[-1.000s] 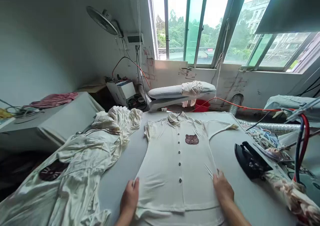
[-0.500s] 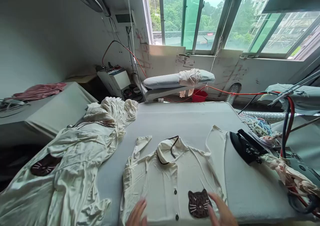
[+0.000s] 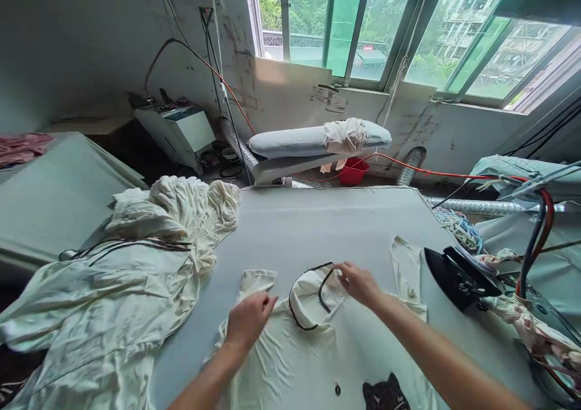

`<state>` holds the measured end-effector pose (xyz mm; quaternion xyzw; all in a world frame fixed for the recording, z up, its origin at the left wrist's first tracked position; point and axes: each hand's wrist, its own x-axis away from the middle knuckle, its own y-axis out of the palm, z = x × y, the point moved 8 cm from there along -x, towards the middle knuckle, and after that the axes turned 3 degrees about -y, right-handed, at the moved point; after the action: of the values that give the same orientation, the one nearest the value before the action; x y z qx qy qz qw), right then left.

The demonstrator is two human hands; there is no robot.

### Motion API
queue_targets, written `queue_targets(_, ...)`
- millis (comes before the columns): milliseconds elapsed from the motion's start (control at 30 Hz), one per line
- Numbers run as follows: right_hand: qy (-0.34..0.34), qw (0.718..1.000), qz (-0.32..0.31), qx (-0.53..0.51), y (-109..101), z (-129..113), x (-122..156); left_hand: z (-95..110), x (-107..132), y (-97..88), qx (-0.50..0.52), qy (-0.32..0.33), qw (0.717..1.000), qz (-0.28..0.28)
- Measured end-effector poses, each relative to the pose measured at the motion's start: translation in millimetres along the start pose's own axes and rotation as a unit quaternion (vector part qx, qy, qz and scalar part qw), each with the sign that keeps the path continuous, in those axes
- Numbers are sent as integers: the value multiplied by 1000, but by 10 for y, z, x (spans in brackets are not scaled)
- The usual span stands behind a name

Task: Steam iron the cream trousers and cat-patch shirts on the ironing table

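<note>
A cream shirt (image 3: 299,361) lies front up, its collar edged with dark piping and a dark cat-face patch (image 3: 385,393) low on its right side, cut by the frame's edge. My left hand (image 3: 250,320) is closed on the shirt's left shoulder, thumb and fingers pressed together beside the collar. At the collar's right end, my right hand (image 3: 358,283) pinches the cloth near the piping. Both short sleeves spread outward on the board. One dark button (image 3: 338,390) shows below the collar.
The shirt rests on a padded pressing table (image 3: 308,216). More cream garments (image 3: 149,289) are heaped on the left. A black iron (image 3: 460,280) with cloth-wrapped hoses lies on the right. Behind stand a narrow padded arm (image 3: 295,143) and a red bucket (image 3: 353,172).
My hands have moved up from the shirt's lower front to the shoulder and collar, closing on the cloth. The view has shifted, and the shirt sits lower in it.
</note>
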<state>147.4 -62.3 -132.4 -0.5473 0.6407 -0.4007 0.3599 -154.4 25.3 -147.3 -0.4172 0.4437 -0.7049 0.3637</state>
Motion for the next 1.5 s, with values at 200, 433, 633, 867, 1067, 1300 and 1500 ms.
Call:
queue_targets(200, 100, 993, -11, -68, 574, 30, -41, 643, -141, 580, 217, -120, 963, -104)
queue_targets(433, 104, 976, 187, -32, 190, 562, 1057, 20, 314, 516, 214, 15, 976, 38)
queue_targets(633, -113, 991, 37, 66, 158, 198, 1134, 578, 680, 494, 16, 236, 970, 62)
queue_targets(867, 50, 994, -63, 70, 152, 227, 438, 733, 122, 464, -11, 78, 997, -23)
queue_targets(1067, -93, 985, 120, 86, 588, -452, 752, 1318, 108, 484, -129, 124, 984, -11)
queue_targets(1300, 80, 986, 133, 58, 535, 136, 647, 833, 77, 535, 42, 151, 986, 49)
queue_targets(1500, 129, 989, 67, 3, 27, 119, 139, 699, -495, 355, 178, 89, 974, -104)
